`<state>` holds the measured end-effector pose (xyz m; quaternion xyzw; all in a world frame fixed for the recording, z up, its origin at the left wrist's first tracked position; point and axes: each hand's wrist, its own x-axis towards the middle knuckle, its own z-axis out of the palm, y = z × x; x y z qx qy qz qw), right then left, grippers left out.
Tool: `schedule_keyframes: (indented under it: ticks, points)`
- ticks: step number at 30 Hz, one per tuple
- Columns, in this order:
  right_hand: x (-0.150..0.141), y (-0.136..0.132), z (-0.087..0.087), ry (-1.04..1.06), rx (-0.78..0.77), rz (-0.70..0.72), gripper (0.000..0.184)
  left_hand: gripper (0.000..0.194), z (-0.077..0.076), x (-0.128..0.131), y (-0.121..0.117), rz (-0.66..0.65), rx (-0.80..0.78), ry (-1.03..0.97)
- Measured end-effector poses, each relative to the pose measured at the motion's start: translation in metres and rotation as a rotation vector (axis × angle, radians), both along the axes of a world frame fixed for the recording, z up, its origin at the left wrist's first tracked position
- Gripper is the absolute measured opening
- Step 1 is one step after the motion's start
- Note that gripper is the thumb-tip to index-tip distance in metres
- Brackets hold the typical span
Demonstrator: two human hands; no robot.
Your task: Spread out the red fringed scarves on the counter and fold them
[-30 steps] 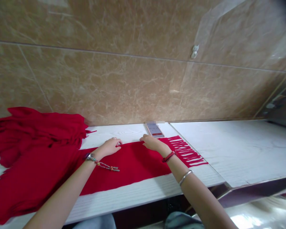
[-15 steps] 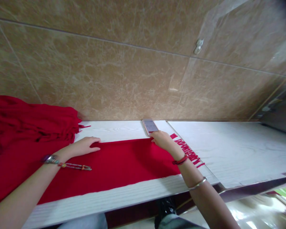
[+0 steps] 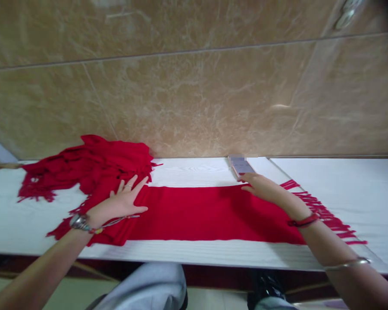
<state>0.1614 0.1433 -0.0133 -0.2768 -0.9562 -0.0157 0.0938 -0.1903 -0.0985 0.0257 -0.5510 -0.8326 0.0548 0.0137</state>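
A red fringed scarf lies flat in a long strip along the white bench, its left end gathered in folds. My left hand rests on those folds with its fingers spread. At the strip's far edge, my right hand reaches over the cloth, thumb and fingers apart. Its fingertips are by the near end of a phone; whether they touch it I cannot tell. The scarf's fringe fans out beyond my right wrist.
A crumpled heap of red fringed cloth sits against the tiled wall at the back left. The white bench has its front edge just above my knees. A seam crosses the bench top on the right.
The view has swung left, showing more of the heap and the scarf's left end. My left hand's fingers have spread over the folds. My right hand stays near the phone.
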Motion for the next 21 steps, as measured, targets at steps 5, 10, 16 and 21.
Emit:
schedule_keyframes:
  ticks: [5, 10, 16, 21]
  points:
    - [-0.02, -0.025, -0.027, 0.149, -0.01, 0.144, 0.048, 0.07, -0.016, 0.017, -0.016, 0.058, -0.021, -0.028]
    - [-0.02, -0.036, -0.043, 0.078, -0.108, 0.184, 0.047, 0.059, -0.01, -0.003, -0.031, 0.082, 0.0, 0.14]
    - [0.005, -0.017, -0.053, 0.077, -0.104, 0.173, 0.05, 0.051, 0.0, -0.028, -0.049, 0.215, 0.061, 0.366]
    - [0.037, 0.002, -0.061, 0.078, -0.071, 0.14, 0.051, 0.051, 0.013, -0.054, -0.06, 0.26, 0.191, 0.322]
